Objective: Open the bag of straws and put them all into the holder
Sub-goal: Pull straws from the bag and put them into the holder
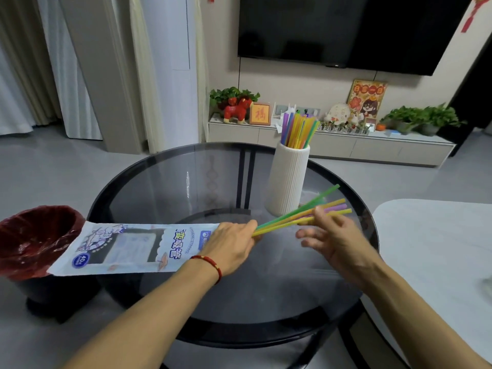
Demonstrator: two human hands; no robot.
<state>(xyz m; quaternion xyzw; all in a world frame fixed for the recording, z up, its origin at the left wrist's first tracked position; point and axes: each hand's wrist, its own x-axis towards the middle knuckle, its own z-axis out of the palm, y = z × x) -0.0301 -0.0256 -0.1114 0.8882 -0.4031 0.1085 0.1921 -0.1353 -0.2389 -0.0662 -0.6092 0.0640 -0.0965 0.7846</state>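
A white printed straw bag lies flat across the left of the round glass table, its far end hanging over a bin. My left hand grips the bag's open right end. A small bunch of coloured straws sticks out of that end and fans out to the right. My right hand, blurred and with fingers spread, is at the loose ends of these straws and touches them. The white ribbed holder stands upright behind them with several coloured straws in it.
A bin lined with a red bag stands on the floor at the table's left edge. A white table is close on the right. A TV cabinet with plants and ornaments runs along the back wall.
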